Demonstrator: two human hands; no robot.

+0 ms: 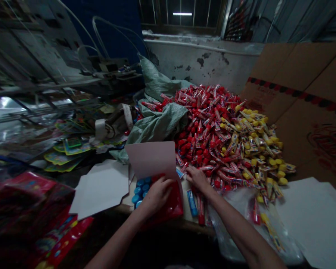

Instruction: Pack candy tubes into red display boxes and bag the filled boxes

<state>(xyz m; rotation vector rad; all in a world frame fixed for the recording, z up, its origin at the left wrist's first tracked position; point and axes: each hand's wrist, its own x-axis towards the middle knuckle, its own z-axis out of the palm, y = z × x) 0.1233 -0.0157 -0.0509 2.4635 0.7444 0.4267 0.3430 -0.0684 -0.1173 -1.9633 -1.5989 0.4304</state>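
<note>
My left hand (158, 192) reaches into an open red box (175, 203) with a raised pale lid (154, 158). Its fingers curl down inside, and what they hold, if anything, is hidden. Blue-capped tubes (140, 189) stand in rows at the box's left side. Just right of the box, my right hand (196, 177) is at the near edge of a heap of red-capped wrapped tubes (203, 130); its fingers are bent, their grip too small to make out. A blue tube (192, 203) and a red tube (201, 209) lie below it.
Yellow-capped tubes (252, 145) cover the heap's right side. White card sheets (102, 186) lie left of the box, more sheets (313, 220) at the right. A green sack (156, 123) and cardboard (305, 97) stand behind. Clear plastic (240, 224) lies by my right forearm.
</note>
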